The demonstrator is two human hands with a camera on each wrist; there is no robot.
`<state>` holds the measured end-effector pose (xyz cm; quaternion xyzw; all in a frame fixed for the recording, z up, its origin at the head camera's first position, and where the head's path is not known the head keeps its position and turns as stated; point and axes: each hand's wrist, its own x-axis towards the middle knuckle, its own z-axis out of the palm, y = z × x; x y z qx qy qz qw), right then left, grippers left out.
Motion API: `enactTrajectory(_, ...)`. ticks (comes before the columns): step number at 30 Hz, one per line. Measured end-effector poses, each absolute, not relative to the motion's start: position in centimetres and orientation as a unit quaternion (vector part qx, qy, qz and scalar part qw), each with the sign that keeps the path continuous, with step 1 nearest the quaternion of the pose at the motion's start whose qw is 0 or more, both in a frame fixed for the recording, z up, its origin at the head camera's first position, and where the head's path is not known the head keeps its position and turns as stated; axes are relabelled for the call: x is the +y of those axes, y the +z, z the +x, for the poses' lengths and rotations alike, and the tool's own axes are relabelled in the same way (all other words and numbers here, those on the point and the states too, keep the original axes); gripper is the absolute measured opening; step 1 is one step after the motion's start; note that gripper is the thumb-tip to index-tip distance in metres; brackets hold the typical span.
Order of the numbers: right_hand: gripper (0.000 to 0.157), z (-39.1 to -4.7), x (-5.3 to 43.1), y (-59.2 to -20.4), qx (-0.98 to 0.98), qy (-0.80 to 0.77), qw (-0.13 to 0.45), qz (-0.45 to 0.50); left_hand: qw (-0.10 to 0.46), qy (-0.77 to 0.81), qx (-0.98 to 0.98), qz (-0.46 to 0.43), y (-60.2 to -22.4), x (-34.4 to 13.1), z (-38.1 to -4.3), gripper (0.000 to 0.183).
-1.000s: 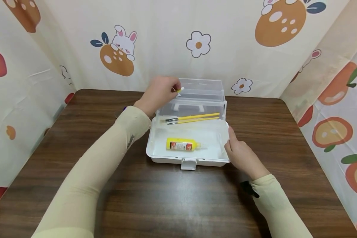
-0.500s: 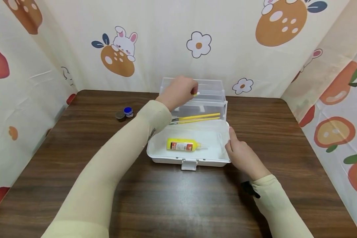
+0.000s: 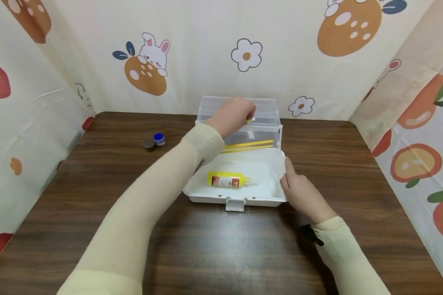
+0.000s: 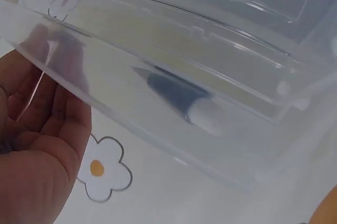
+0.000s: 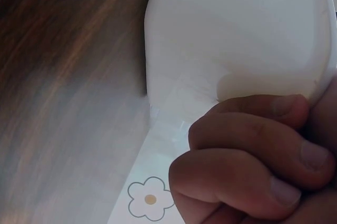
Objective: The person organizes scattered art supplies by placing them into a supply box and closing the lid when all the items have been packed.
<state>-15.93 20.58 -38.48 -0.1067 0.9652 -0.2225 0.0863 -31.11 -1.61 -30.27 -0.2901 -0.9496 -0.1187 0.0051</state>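
A: What is seen around the white plastic box (image 3: pixel 206 199)?

B: A cream cloth printed with fruit, rabbits and flowers (image 3: pixel 203 49) is hung behind the box, and a dark brown wood-grain table (image 3: pixel 221 246) is spread beneath it.

A: And the box itself?

B: Its clear plastic lid (image 3: pixel 266 107) is raised at the back.

A: How are the hands placed?

B: The left hand (image 3: pixel 233 114) is held at the box's lid, fingers curled in. The box's right wall is gripped by the right hand (image 3: pixel 303 192), thumb along the rim, other fingers bent.

A: Inside?

B: A yellow plastic bottle with a clear nozzle (image 3: pixel 224 179) is laid on the box's floor. Two slim yellow handles (image 3: pixel 251 144) are laid along its back, partly hidden by the left sleeve (image 3: pixel 140 209).

A: The smallest things?

B: Left of the box, a small blue-lidded jar (image 3: pixel 159 140) and a round dark pot (image 3: pixel 149 144) are set side by side. At the box's lid, a small yellow item with a white end (image 3: pixel 249 120) is pinched by the left hand, mostly hidden.
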Motion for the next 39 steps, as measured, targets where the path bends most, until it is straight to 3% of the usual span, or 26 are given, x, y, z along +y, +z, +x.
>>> enactTrajectory(9, 0.059, -15.9, 20.7, -38.5, 0.965, -0.225, 0.084, -0.107, 0.024, -0.147, -0.947, -0.284, -28.5, -4.3, -28.6, 0.018)
enactTrajectory(17, 0.061, -16.2, 20.2, -38.4, 0.965, -0.227, 0.086, -0.103, 0.11, -0.213, -0.948, -0.209, -28.7, -12.2, -25.7, 0.019)
enactTrajectory(21, 0.061, -16.0, 20.1, -38.4, 0.965, -0.228, 0.085, -0.096, 0.121, -0.211, -0.955, -0.167, -29.2, -16.2, -24.7, 0.02)
enactTrajectory(34, 0.059, -16.1, 20.2, -38.3, 0.968, -0.211, 0.077, -0.115, 0.005, -0.111, -0.993, -0.035, -36.1, -25.7, -24.8, 0.044)
enactTrajectory(39, 0.06, -16.1, 20.2, -38.4, 0.967, -0.216, 0.083, -0.104, 0.006, -0.126, -0.99, -0.06, -38.2, -26.6, -25.2, 0.033)
